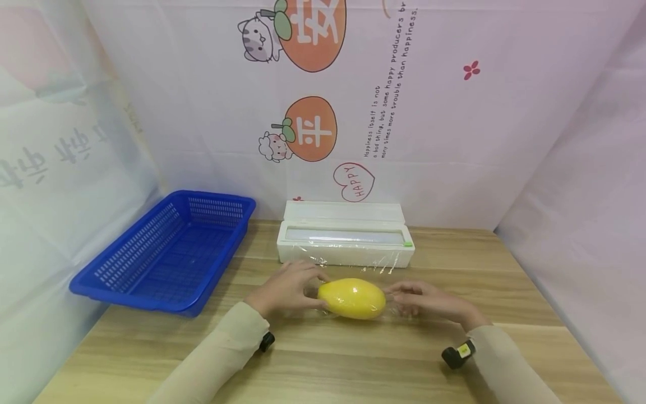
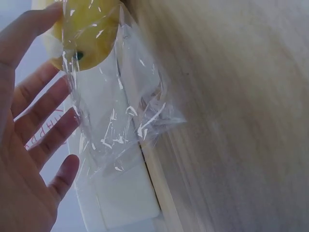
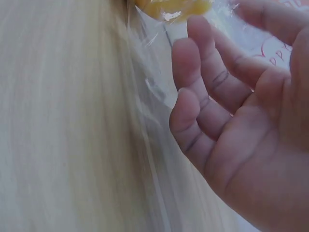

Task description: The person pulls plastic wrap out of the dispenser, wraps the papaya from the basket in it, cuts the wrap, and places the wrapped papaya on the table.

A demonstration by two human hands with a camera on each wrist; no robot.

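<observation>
Pale sleeves (image 1: 217, 353) foremost | behind, white box (image 1: 303, 252), lid up | with left hand (image 1: 292, 286), grips yellow fruit (image 1: 353, 298) by one end between thumb and finger | with right hand (image 1: 429, 300), appears to pinch clear film (image 2: 113, 125) at the other | fruit's place: between both hands, before the box | likely mid-wrapping | next, calls for tucking loose left-end film snugly

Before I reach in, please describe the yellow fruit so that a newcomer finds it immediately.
On the wooden table, find the long white box at the back. In front of it is the yellow fruit. Glossy under clear film, it is rounded, unlike the angular box and blue basket.
</observation>
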